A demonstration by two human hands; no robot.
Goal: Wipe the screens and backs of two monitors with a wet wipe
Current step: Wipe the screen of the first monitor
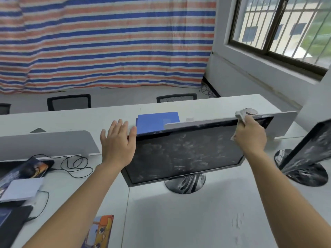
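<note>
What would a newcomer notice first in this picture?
A smeared black monitor sits mid-desk; the right hand grips a wet wipe at its top right corner, the left hand lies open at its top left. A second smeared monitor stands at the right edge, and a striped tarp covers the far wall.

Soft daylight from the window (281, 27) (upper right), slight blur, wide-angle edge bending.

The white table (188, 221) before me carries one monitor (184, 154) on its round base at centre frame, a second monitor (308, 151) at the right edge, and a black cable (75, 163) at left.
</note>
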